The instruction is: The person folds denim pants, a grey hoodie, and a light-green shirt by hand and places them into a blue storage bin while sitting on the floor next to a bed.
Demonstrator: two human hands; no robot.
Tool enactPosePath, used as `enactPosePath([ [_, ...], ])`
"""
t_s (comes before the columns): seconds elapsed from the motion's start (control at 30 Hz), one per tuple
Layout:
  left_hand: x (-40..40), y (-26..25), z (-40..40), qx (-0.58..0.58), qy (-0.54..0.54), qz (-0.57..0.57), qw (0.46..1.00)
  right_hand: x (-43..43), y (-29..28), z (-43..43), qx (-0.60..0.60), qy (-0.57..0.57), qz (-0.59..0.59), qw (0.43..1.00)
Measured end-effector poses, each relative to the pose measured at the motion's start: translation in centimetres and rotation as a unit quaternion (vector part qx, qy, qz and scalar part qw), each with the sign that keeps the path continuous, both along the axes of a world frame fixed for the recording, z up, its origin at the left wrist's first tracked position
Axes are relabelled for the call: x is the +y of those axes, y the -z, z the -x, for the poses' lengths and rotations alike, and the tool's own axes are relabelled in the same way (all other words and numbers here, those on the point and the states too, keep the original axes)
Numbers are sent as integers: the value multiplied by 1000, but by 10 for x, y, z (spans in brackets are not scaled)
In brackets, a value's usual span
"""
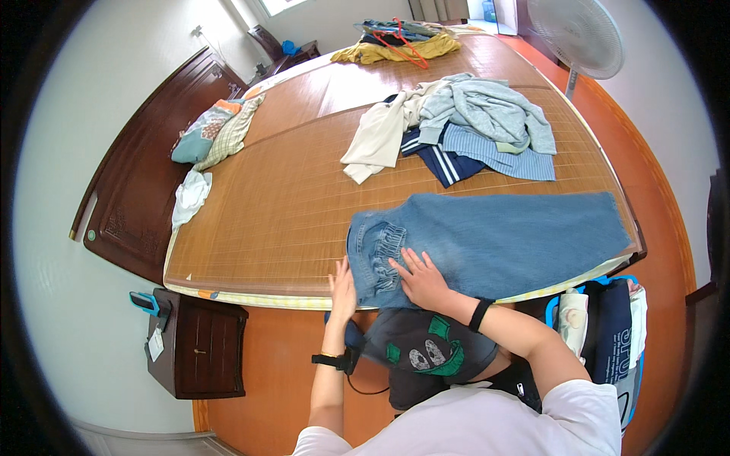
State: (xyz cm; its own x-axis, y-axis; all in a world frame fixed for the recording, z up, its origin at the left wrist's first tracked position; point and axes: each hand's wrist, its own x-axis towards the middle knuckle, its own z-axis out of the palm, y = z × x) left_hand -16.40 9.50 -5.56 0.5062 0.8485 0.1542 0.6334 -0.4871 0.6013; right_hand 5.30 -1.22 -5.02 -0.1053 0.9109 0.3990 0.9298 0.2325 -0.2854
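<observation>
Blue denim jeans [507, 239] lie flat along the near edge of a bed covered with a woven bamboo mat [274, 216]. Their gathered elastic waistband faces left and the legs run right. My right hand [422, 282] rests palm down on the denim just beside the gathered band, fingers spread. At the waist's left edge, my left hand [343, 290] touches the denim side-on, fingers extended, and grips nothing that I can see. Dark straps circle both wrists.
Beyond the jeans is a loose pile of clothes [479, 114]. A red hanger [399, 43] lies on more clothes at the far end. Pillows [211, 131] lean by the dark wooden headboard [142, 199]. An open suitcase [607, 330] with clothes stands right, a nightstand [199, 347] left, a fan [579, 40] far right.
</observation>
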Motion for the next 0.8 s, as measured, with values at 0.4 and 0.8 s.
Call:
enactPosePath([
  [0.4,-64,-60,-78,-52,92,-33,994,-9,-25,9,-172,27,224,959],
  [0.8,-98,-54,-151,196,142,-190,952,-83,-42,-30,88,-128,272,950],
])
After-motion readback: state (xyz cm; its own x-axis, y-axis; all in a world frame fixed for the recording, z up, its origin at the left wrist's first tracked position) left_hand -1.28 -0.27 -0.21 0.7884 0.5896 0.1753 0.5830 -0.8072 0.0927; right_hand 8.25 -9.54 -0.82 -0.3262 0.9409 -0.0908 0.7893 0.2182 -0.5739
